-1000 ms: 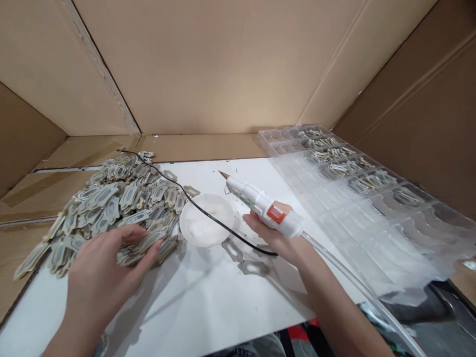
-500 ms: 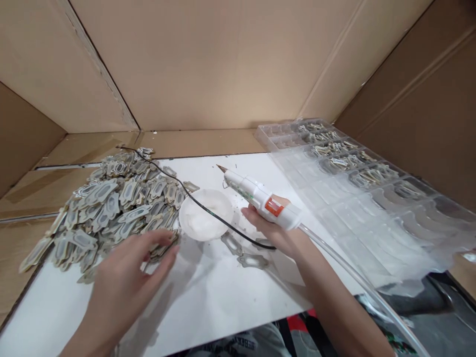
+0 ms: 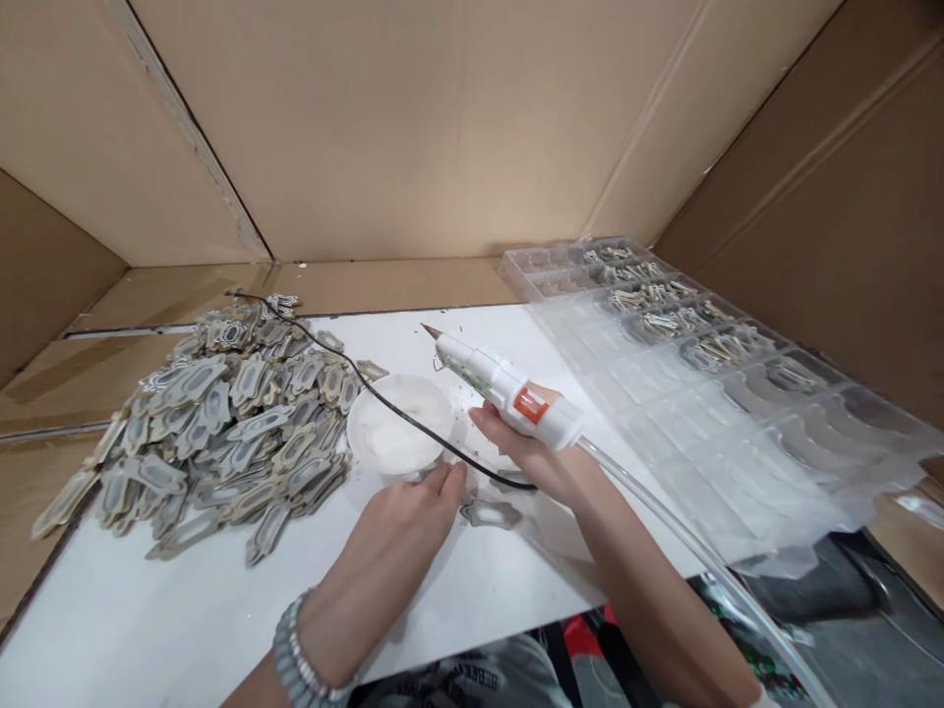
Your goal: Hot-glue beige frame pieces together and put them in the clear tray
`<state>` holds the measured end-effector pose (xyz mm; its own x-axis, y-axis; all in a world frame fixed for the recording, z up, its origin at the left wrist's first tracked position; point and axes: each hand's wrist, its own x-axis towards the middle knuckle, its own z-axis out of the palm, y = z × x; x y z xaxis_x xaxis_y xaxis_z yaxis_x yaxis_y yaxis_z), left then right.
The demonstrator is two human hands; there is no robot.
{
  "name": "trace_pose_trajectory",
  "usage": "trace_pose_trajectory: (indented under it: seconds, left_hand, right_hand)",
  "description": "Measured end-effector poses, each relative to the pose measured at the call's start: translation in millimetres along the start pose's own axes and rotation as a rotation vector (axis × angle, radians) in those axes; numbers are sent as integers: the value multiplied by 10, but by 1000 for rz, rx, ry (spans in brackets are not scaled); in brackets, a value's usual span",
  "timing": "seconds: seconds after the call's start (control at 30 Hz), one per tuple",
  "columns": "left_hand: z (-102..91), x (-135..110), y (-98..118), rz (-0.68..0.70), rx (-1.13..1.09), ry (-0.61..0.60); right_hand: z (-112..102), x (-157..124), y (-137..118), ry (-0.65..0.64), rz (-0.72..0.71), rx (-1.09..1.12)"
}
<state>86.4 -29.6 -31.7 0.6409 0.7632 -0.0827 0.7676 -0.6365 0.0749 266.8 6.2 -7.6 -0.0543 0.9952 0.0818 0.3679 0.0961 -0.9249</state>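
Observation:
In my right hand (image 3: 520,442) is a white glue gun (image 3: 508,388) with an orange label, its metal tip pointing up and left. A clear rod (image 3: 664,516) runs out of its rear end. My left hand (image 3: 413,521) rests low on the white table just in front of the white dish (image 3: 398,442), fingers pressed together; whatever is under the fingertips is hidden. Just right of those fingertips lies a flat grey frame-shaped piece (image 3: 493,514). A second grey piece (image 3: 512,480) lies partly beneath the black cord (image 3: 442,440).
A large pile of flat grey frame-shaped pieces (image 3: 251,423) covers the left of the table. On the right stands a clear compartment tray (image 3: 656,433), with small pieces in several far compartments. Cardboard walls (image 3: 390,128) surround the table. The cord crosses the pile and dish.
My left hand has moved right from the pile's near edge to the front of the dish, covering a grey piece seen there before. The glue gun stays in my right hand, nearly still.

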Motion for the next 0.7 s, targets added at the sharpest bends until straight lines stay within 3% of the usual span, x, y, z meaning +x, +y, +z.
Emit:
trace_pose_trajectory:
  seconds: [0.17,0.27,0.43,0.57,0.7]
  left_hand:
    - [201,-172,-68,-41,-57,132]
    - [180,-265,-86,2,-114,283]
    - [-259,-364,-220,65,-128,794]
    - [-578,-380,-423,-13,42,922]
    - [-696,-354,-600,-35,166,949]
  right_hand:
    - [11,-1,14,-8,24,14]
    - [16,-5,13,-27,24,14]
    - [17,-12,-5,3,-58,3]
    - [19,-27,-52,11,-182,-15]
    - [6,-53,-92,4,-323,-2]
